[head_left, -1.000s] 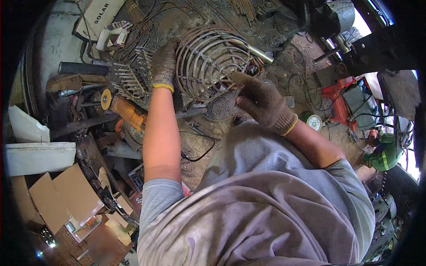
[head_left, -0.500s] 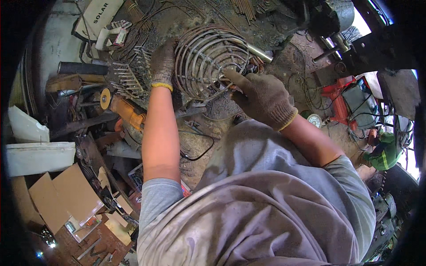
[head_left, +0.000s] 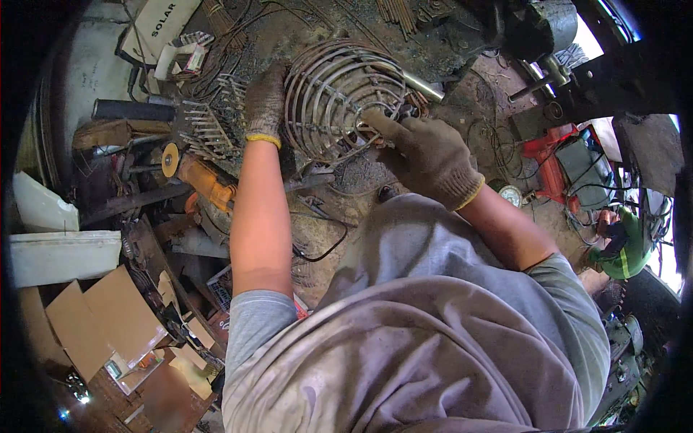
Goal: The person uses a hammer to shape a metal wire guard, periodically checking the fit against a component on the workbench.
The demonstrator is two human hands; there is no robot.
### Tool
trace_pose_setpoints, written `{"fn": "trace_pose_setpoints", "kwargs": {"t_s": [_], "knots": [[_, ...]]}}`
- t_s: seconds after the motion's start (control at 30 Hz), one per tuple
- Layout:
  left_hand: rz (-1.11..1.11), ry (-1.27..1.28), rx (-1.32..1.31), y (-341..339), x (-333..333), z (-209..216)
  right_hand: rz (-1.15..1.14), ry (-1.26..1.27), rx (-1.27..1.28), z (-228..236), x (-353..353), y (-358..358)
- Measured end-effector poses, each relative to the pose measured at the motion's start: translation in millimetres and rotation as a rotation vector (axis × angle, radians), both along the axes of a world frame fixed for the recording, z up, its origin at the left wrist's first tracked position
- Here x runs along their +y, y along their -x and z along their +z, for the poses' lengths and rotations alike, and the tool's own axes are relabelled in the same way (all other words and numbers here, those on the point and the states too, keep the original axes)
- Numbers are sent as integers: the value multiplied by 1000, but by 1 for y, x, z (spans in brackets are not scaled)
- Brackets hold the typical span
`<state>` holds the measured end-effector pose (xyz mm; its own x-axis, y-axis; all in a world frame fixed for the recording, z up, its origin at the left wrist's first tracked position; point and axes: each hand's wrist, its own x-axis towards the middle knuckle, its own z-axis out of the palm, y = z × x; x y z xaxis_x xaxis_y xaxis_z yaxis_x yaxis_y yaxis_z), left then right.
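A round cage of welded metal rings (head_left: 336,97), stepped like a cone and joined by crossbars, is tilted in front of me. My left hand (head_left: 266,99), in a brown knit glove with a yellow cuff, is closed on its left rim. The fingertips there are hidden behind the rings. My right hand (head_left: 431,153), gloved alike, is at the near right rim. Its index finger reaches over the small inner rings, and the thumb sits lower by the rim; the remaining fingers are curled and partly hidden. A shiny metal tube (head_left: 422,85) shows just beyond the cage.
An orange angle grinder (head_left: 206,182) with a yellow disc lies left of my forearm, near several short metal rods (head_left: 206,130). Cardboard (head_left: 108,317) lies lower left. A red-framed machine (head_left: 552,155) stands right. Someone in green clothing (head_left: 626,249) is at the far right.
My right hand has shifted very slightly at the inner rings. The cage and my left hand stay nearly still. A blurred brown shape has appeared at the lower left.
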<state>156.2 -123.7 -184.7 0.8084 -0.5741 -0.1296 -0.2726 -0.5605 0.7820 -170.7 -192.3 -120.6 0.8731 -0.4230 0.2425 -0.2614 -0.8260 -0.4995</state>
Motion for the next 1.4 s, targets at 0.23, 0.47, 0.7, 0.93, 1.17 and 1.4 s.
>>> {"fn": "trace_pose_setpoints", "kwargs": {"t_s": [0.23,0.47,0.7,0.93,1.17,1.4], "knots": [[-160,-161,-187,15,-2,21,-103,-97,-17,-13,-13,8],[-96,-90,-144,14,0,19,16,-163,-117,-27,-9,14],[-65,-158,-108,18,-4,26,44,-337,-153,-51,-9,18],[-127,-44,-131,16,-2,17,59,-496,71,-61,-8,18],[24,-7,32,18,-4,22,38,-633,170,-69,-7,18],[-114,-55,-103,12,-1,13,15,-534,437,-159,-33,46]]}}
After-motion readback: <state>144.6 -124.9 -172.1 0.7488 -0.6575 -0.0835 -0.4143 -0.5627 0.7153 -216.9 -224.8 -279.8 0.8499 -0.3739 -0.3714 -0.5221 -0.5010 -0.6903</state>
